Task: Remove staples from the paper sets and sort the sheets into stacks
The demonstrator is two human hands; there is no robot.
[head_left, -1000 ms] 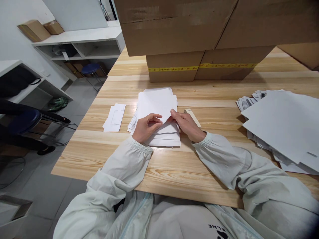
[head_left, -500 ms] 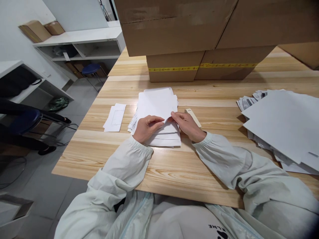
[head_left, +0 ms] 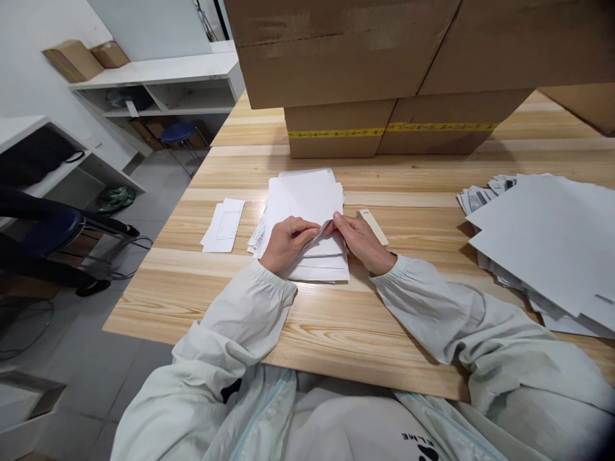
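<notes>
A stack of white paper sheets (head_left: pixel 305 195) lies on the wooden table in front of me. My left hand (head_left: pixel 289 242) pinches the near edge of the top sheet, fingers and thumb together. Beside it, my right hand (head_left: pixel 361 239) grips the same edge between thumb and fingers. That edge is lifted and curled up between both hands, above the other sheets. Just past my right hand lies a cream-coloured, narrow object (head_left: pixel 373 226), perhaps a box cutter; its kind is unclear. A few small paper slips (head_left: pixel 223 225) rest left of the stack.
Cardboard boxes (head_left: pixel 336 125) with yellow tape stand stacked at the table's back. A large pile of paper (head_left: pixel 552 237) lies at the right. Beyond the table's left edge are blue stools (head_left: pixel 177 132), white shelves (head_left: pixel 158 67) and another person's legs (head_left: pixel 52 262).
The sheet's near edge is raised a little higher between my fingers. Both hands stay in nearly the same place, and the view has shifted slightly.
</notes>
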